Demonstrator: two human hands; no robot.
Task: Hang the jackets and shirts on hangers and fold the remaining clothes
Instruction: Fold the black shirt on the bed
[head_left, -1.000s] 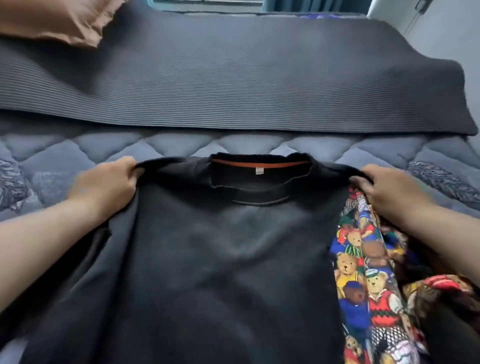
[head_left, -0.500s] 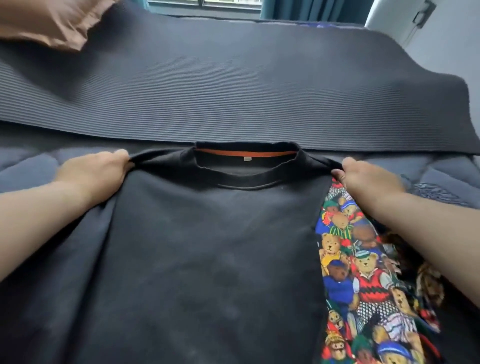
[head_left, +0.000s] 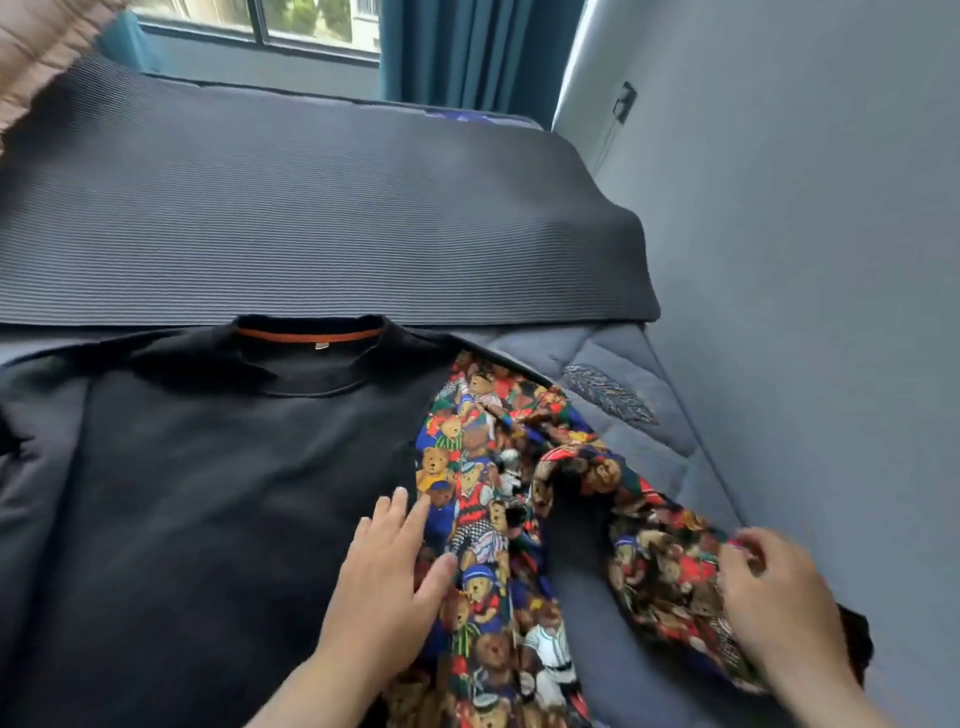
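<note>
The left hand (head_left: 387, 577) lies flat, fingers straight and slightly spread, across the seam where the black sweatshirt (head_left: 208, 493) overlaps the bear-print garment (head_left: 483, 499). The right hand (head_left: 774, 592) curls its fingers onto that garment's far edge and pinches it, though blur smears the fingertips. The garment is bunched, so what kind it is cannot be told, and its lower part runs out of frame. The sweatshirt is spread front-up on the quilted bed (head_left: 649, 384), collar away from the person (an orange band (head_left: 306, 335) shows inside the neck); its left sleeve and hem are cut off. Its collar touches a ribbed grey blanket (head_left: 311, 218). Beyond the blanket are a window (head_left: 260, 21) and a curtain (head_left: 467, 47).
</note>
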